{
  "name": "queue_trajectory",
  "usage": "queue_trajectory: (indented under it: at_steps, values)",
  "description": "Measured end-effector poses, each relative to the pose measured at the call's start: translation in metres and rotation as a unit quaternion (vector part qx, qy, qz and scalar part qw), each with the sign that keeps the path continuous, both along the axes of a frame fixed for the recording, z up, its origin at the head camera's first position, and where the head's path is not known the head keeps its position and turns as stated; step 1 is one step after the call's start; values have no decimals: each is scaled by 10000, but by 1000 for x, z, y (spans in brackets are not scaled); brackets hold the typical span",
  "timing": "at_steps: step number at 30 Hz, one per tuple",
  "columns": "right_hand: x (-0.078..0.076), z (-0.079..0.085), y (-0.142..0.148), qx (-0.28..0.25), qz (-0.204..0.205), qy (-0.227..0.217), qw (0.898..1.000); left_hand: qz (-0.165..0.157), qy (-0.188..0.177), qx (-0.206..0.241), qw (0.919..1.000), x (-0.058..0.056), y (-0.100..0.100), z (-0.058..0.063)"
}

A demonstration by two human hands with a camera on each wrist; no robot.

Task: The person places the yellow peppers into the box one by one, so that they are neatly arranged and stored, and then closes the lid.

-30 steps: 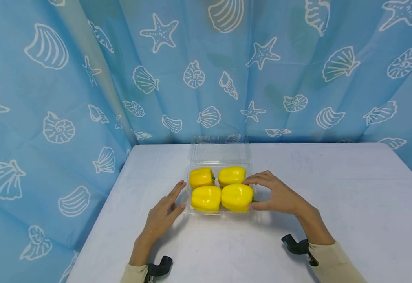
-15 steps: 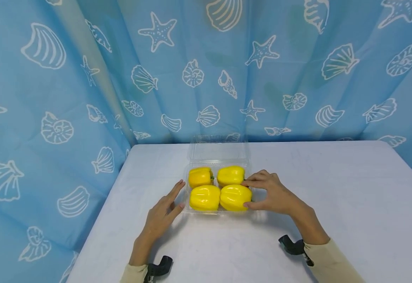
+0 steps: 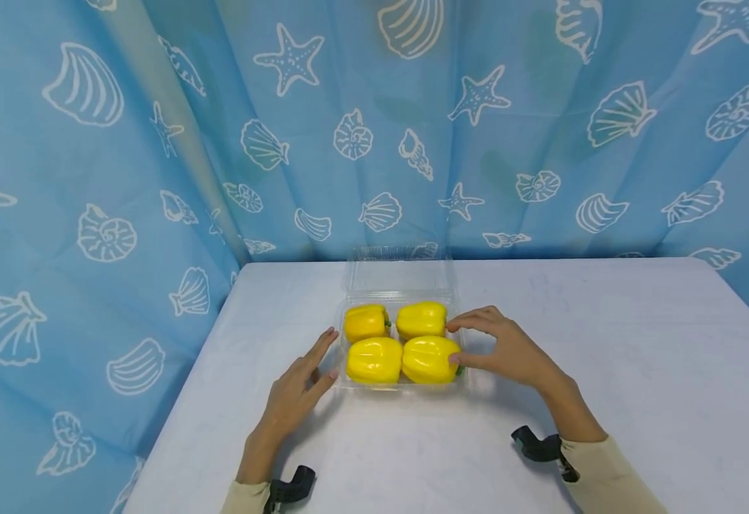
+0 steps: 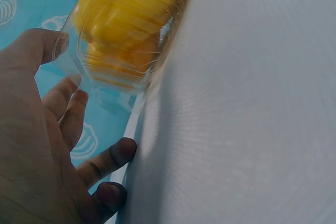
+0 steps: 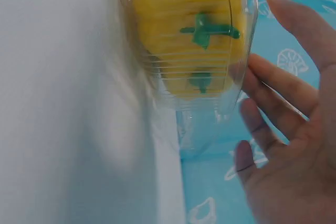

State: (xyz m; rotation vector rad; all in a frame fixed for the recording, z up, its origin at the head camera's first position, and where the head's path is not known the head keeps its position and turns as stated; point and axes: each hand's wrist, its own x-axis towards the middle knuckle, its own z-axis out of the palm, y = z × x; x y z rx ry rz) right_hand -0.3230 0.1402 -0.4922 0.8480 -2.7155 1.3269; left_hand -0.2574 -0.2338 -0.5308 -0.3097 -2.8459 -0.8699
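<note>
Several yellow bell peppers sit in two rows inside a clear plastic clamshell box (image 3: 369,387), whose lid (image 3: 400,275) lies folded back behind it. At the right end of the front row lies one bell pepper (image 3: 430,360), its green stem toward the right wall. My right hand (image 3: 509,350) is spread at that side, thumb tip over the pepper's end and fingertips beside the back right pepper (image 3: 421,319). On the left, my left hand (image 3: 293,392) has its fingers extended along the box wall. In the left wrist view its thumb (image 4: 44,45) is right at the rim.
The box stands on a table with a white cover (image 3: 605,343). Behind and to the left hangs a blue curtain (image 3: 374,164) with white shells and starfish. Each wrist carries a black camera mount, the left one (image 3: 293,484) and the right one (image 3: 535,442).
The front right pepper has settled lower in the box. My right hand has loosened from it and drawn slightly right. My left hand stays by the left wall.
</note>
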Motion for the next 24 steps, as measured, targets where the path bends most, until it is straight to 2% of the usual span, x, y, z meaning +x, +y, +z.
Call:
queue_trajectory:
  at_steps: [3,6,10,12,17,24]
  values:
    - [-5,-7,2,-783,-258,-158,9965,-20,47,-13,10000,-1,0,1]
    - [-11,-18,2,-1596,-613,-587,9835,-29,60,-29,10000,-1,0,1]
    - [-19,-33,0,-2203,-1342,-1381,9562,-27,30,-33,10000,-1,-1,-1]
    - [-23,-39,-2,-2424,-1545,-1754,9416,-48,11,-21,10000,0,-1,-2]
    - [-29,-46,-3,-3314,-1435,-2393,9013,-99,75,9,9999,0,-1,-3]
    - [-39,-47,-8,-4314,-1037,-2603,8575,-89,181,58,9998,0,-1,-1]
